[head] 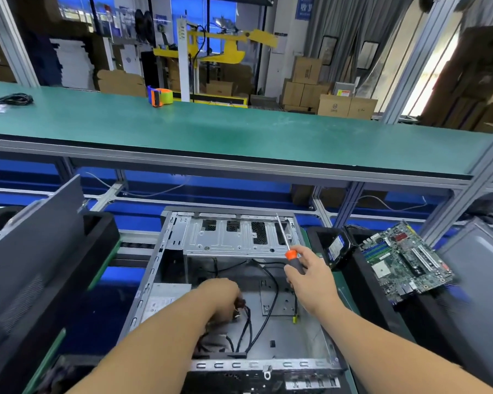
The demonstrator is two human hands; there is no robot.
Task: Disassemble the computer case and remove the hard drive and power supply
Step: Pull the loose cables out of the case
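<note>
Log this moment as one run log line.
left hand grips cable bundle | right hand holds screwdriver | computer case open | hard drive out

Bare matt grey sheet metal on the computer case (241,240), lower centre. Glossy orange and black plastic on the screwdriver (292,258) handle, bright metal shaft. Smooth matt green mat on the workbench (211,132), upper frame. Brown cardboard boxes (345,105), upper right.
</note>
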